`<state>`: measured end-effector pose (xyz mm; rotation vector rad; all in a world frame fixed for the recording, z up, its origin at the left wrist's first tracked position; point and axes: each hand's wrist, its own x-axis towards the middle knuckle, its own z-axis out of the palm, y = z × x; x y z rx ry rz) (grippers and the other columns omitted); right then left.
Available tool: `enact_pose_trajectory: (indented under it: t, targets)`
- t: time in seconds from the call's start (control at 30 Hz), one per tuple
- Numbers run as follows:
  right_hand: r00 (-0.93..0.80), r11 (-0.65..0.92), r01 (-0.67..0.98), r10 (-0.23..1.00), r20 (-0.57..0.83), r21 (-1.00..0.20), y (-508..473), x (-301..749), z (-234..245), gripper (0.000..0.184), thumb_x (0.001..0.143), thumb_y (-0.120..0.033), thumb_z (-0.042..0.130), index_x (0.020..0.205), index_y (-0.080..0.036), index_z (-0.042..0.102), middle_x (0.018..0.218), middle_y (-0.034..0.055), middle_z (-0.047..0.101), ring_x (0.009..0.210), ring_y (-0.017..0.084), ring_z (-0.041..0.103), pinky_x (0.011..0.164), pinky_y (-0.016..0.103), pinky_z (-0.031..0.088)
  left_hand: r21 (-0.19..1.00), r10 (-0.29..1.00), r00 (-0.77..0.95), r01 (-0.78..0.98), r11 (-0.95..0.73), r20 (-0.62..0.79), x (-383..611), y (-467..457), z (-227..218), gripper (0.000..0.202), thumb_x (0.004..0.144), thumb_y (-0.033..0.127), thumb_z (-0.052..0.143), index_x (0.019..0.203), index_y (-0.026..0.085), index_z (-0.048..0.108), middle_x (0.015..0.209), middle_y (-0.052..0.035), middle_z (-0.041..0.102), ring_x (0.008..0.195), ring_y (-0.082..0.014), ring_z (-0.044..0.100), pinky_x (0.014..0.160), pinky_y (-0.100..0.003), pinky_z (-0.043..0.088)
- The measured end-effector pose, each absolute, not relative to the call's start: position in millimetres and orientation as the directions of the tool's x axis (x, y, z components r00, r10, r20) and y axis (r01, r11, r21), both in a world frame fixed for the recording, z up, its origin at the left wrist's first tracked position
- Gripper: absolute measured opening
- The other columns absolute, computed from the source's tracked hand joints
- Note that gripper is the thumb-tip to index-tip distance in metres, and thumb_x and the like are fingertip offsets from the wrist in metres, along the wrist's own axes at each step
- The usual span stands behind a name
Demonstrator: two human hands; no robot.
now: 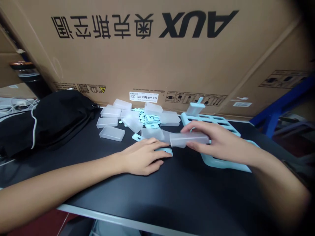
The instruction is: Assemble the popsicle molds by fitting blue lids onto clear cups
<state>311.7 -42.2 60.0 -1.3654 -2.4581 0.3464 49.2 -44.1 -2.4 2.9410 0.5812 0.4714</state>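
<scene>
Frosted sleeve (189,139) in right hand (222,146) above black table (172,196), cardboard box (152,55) behind.

Centre frame: right grip (221,144) clasps a translucent sleeve (188,139), held level just above the black surface (172,193). Left grip (142,157) lies flat, fingertips on a pale blue piece (166,151). Pale blue tray (226,165) sits under the right grip. Loose translucent covers (112,133) upper centre; black bag (56,118) left; cardboard box (157,62) behind.

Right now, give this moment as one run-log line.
left hand: on blue piece | right hand: holding translucent case near blue tray
</scene>
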Motion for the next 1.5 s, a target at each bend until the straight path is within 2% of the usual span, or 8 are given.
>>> enact_pose_trajectory:
  t: [0.13,0.37,0.5,0.67,0.9,1.2,1.27,1.5]
  targets:
    - [-0.588,0.514,0.718,0.809,-0.013,-0.469,-55,303,66,0.030,0.086,-0.051,0.054,0.096,-0.025,0.064,0.075,0.0009,0.066,0.062,0.017,0.058,0.054,0.027,0.042,0.197,0.429,0.852,0.384,-0.902,0.301,49,-43,-4,0.024,0.094,0.026,0.047,0.112,0.019,0.059,0.127,-0.0093,0.058,0.115,-0.0222,0.054,0.100,-0.035,0.044]
    - [-0.554,0.522,0.760,0.832,0.035,-0.386,-46,310,56,0.033,0.087,-0.056,0.054,0.089,-0.025,0.062,0.068,0.0013,0.063,0.057,0.018,0.055,0.050,0.029,0.040,0.244,0.594,0.730,0.542,-0.804,0.337,41,-38,-3,0.016,0.087,0.034,0.056,0.096,0.021,0.058,0.088,-0.0018,0.062,0.086,-0.0187,0.059,0.076,-0.031,0.047]
    - [-0.552,0.551,0.739,0.825,0.120,-0.387,-48,308,56,0.031,0.087,-0.053,0.055,0.099,-0.024,0.060,0.069,0.0012,0.063,0.057,0.017,0.055,0.053,0.029,0.041,0.397,0.632,0.701,0.504,-0.767,0.330,38,-37,-5,0.022,0.084,0.033,0.062,0.100,0.021,0.053,0.092,-0.0006,0.061,0.086,-0.0159,0.060,0.075,-0.028,0.048]
    - [-0.558,0.607,0.689,0.793,0.245,-0.397,-56,289,53,0.034,0.089,-0.045,0.054,0.116,-0.023,0.054,0.091,0.0052,0.067,0.069,0.018,0.061,0.060,0.029,0.046,0.506,0.639,0.706,0.448,-0.737,0.305,37,-36,-8,0.028,0.085,0.034,0.064,0.104,0.022,0.048,0.099,-0.0014,0.062,0.090,-0.0156,0.062,0.076,-0.028,0.050]
    - [-0.616,0.630,0.692,0.770,0.167,-0.352,-57,271,38,0.035,0.094,-0.040,0.046,0.126,-0.024,0.048,0.106,0.0083,0.067,0.082,0.022,0.065,0.066,0.030,0.049,0.460,0.656,0.692,0.497,-0.736,0.302,38,-37,-2,0.026,0.084,0.036,0.064,0.099,0.022,0.048,0.098,-0.0010,0.063,0.089,-0.0174,0.062,0.074,-0.029,0.049]
    - [-0.689,0.722,0.629,0.690,0.222,-0.288,-58,266,33,0.032,0.095,-0.035,0.044,0.127,-0.026,0.047,0.123,0.0085,0.063,0.105,0.025,0.063,0.084,0.035,0.049,0.494,0.646,0.700,0.465,-0.735,0.304,38,-33,-6,0.026,0.083,0.036,0.064,0.091,0.021,0.044,0.090,0.0002,0.059,0.081,-0.0158,0.059,0.067,-0.026,0.044]
    - [-0.691,0.720,0.620,0.689,0.218,-0.311,-58,264,31,0.030,0.095,-0.034,0.043,0.124,-0.026,0.047,0.120,0.0091,0.064,0.102,0.025,0.064,0.082,0.035,0.049,0.528,0.645,0.702,0.440,-0.726,0.303,37,-32,-7,0.028,0.083,0.036,0.064,0.089,0.021,0.041,0.087,0.0009,0.057,0.078,-0.0149,0.057,0.065,-0.025,0.043]
    - [-0.630,0.631,0.685,0.764,0.140,-0.363,-55,264,29,0.022,0.092,-0.039,0.046,0.108,-0.023,0.044,0.078,0.0043,0.065,0.064,0.021,0.062,0.055,0.027,0.042,0.564,0.642,0.706,0.413,-0.715,0.298,37,-30,-8,0.029,0.082,0.035,0.064,0.086,0.021,0.039,0.082,0.0028,0.051,0.071,-0.0128,0.053,0.061,-0.024,0.039]
